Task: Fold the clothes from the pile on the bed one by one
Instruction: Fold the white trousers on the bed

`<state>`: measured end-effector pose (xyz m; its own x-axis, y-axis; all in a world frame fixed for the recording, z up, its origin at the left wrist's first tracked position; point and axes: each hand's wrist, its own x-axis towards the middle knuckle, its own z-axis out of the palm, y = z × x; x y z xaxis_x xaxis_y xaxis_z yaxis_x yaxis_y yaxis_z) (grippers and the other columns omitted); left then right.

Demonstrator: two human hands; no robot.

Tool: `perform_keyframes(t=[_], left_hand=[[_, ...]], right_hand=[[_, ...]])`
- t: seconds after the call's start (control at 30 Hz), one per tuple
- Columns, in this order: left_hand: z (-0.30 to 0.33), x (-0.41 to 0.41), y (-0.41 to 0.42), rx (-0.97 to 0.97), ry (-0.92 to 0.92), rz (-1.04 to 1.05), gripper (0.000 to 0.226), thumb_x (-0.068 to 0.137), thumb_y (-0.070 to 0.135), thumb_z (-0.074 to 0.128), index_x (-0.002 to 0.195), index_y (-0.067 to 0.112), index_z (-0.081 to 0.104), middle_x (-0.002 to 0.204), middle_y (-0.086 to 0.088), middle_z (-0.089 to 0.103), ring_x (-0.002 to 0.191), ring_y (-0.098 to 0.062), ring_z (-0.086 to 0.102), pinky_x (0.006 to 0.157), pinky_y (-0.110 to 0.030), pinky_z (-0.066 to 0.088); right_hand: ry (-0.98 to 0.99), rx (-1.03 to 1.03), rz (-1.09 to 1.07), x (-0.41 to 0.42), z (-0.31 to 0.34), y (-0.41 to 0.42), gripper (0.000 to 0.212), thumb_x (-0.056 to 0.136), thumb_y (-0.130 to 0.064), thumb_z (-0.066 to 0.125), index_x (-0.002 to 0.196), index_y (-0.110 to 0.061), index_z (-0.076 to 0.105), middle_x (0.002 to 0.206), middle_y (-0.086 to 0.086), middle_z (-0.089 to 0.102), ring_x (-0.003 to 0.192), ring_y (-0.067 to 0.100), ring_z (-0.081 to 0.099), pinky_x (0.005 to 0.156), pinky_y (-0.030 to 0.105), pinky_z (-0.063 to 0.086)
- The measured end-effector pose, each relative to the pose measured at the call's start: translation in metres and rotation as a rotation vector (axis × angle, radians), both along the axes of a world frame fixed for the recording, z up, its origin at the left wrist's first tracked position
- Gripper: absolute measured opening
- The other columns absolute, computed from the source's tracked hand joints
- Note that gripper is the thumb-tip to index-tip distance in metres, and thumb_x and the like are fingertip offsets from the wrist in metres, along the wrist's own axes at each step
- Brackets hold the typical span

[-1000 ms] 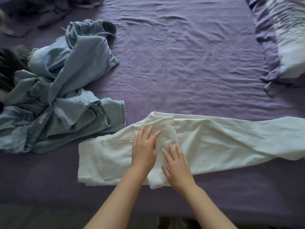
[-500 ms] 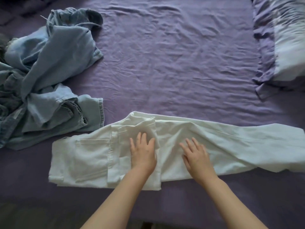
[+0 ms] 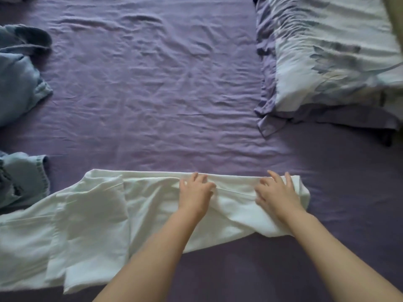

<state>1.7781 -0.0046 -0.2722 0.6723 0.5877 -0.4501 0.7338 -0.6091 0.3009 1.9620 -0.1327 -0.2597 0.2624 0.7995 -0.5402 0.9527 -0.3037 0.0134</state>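
Note:
White trousers (image 3: 91,216) lie lengthwise across the near part of the purple bed sheet (image 3: 152,94), waist end to the left, leg ends to the right. My left hand (image 3: 195,190) rests on the legs close to their far edge, fingers slightly bent on the cloth. Further right, my right hand (image 3: 277,191) presses on the leg ends with fingers spread. Neither hand lifts the fabric. The pile of blue denim clothes (image 3: 19,83) sits at the left edge, only partly in view.
A pillow (image 3: 327,62) in a white and purple patterned case lies at the back right. A denim leg with a hem (image 3: 24,177) pokes in at the left, just beyond the trousers' waist end. The wrinkled sheet stretches across the middle.
Both hands have slid right along the trouser legs to the leg ends. The view has swung right, so the denim pile sits at the left edge and the pillow looms larger.

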Motion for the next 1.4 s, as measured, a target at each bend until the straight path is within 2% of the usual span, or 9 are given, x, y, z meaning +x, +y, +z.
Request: perform_keyframes(t=[0.13,0.3,0.47,0.63,0.8,0.9,1.07,1.2,1.4], left_hand=[[-0.008,0.029,-0.013,0.010,-0.067,0.093,0.024,0.088,0.021,0.060,0.110,0.028,0.068,0.127,-0.002,0.049,0.128,-0.024,0.037,0.099,-0.034,0.027],[-0.016,0.041,-0.020,0.055,0.043,0.094,0.018,0.090,0.030,0.056,0.106,0.031,0.063,0.130,0.000,0.039,0.130,-0.024,0.027,0.108,-0.045,0.023],[-0.014,0.043,-0.016,0.042,-0.024,0.090,0.013,0.090,0.025,0.058,0.099,0.025,0.067,0.121,0.000,0.047,0.122,-0.023,0.037,0.095,-0.033,0.028],[0.002,0.049,0.007,-0.017,-0.091,0.146,0.009,0.092,0.025,0.057,0.097,0.023,0.063,0.104,0.002,0.064,0.113,-0.019,0.048,0.105,-0.036,0.024],[0.012,0.077,0.043,0.004,-0.093,0.204,0.015,0.094,0.010,0.043,0.105,0.017,0.051,0.100,-0.007,0.065,0.098,-0.031,0.054,0.075,-0.032,0.030],[-0.004,0.084,0.054,0.121,-0.027,0.115,0.021,0.094,0.016,0.047,0.113,0.022,0.053,0.108,-0.001,0.064,0.105,-0.026,0.051,0.082,-0.033,0.029],[-0.022,0.091,0.052,0.389,-0.167,0.083,0.034,0.042,0.014,0.090,0.057,0.024,0.061,0.060,0.005,0.055,0.064,-0.023,0.054,0.066,-0.030,0.025],[-0.021,0.088,0.029,0.351,-0.307,0.130,0.039,0.044,0.013,0.087,0.076,0.022,0.066,0.088,-0.004,0.061,0.089,-0.024,0.043,0.072,-0.036,0.040],[-0.031,0.029,-0.037,0.294,-0.232,-0.099,0.029,0.065,0.027,0.067,0.094,0.025,0.071,0.124,-0.011,0.061,0.124,-0.032,0.038,0.103,-0.056,0.029]], right_hand=[[0.036,0.101,0.033,0.007,-0.014,-0.003,0.034,0.040,-0.020,0.091,0.057,-0.016,0.062,0.070,0.003,0.061,0.078,0.029,0.064,0.081,0.062,0.047],[0.096,0.143,-0.043,-0.003,-0.029,-0.003,0.034,0.041,-0.014,0.087,0.058,-0.014,0.058,0.069,0.005,0.055,0.070,0.031,0.056,0.073,0.046,0.052],[0.085,0.121,-0.076,-0.001,-0.030,0.001,0.038,0.035,-0.006,0.089,0.056,-0.016,0.058,0.063,0.001,0.055,0.066,0.028,0.056,0.065,0.043,0.053],[0.086,0.167,-0.152,0.020,0.003,0.021,0.010,0.095,-0.022,0.044,0.102,-0.019,0.051,0.100,0.001,0.061,0.102,0.026,0.053,0.108,0.046,0.023],[-0.105,0.320,-0.137,0.045,0.005,0.066,0.027,0.071,-0.002,0.071,0.088,-0.016,0.054,0.077,0.004,0.061,0.076,0.028,0.061,0.097,0.052,0.039],[-0.134,0.221,-0.114,0.057,-0.005,0.073,0.036,0.082,-0.018,0.066,0.116,-0.018,0.052,0.108,0.002,0.059,0.105,0.026,0.054,0.104,0.050,0.032],[-0.113,0.198,-0.293,0.058,-0.028,0.034,0.060,0.087,-0.011,0.057,0.142,-0.017,0.035,0.144,0.009,0.039,0.131,0.030,0.036,0.106,0.054,0.030],[0.030,0.176,-0.595,0.048,-0.028,0.006,0.068,0.093,-0.033,0.052,0.150,-0.017,0.016,0.154,0.014,0.020,0.137,0.032,0.026,0.106,0.046,0.029],[0.123,0.255,-0.690,0.031,-0.020,-0.004,0.062,0.092,-0.035,0.053,0.144,-0.013,0.028,0.138,0.009,0.042,0.120,0.032,0.039,0.095,0.042,0.036]])
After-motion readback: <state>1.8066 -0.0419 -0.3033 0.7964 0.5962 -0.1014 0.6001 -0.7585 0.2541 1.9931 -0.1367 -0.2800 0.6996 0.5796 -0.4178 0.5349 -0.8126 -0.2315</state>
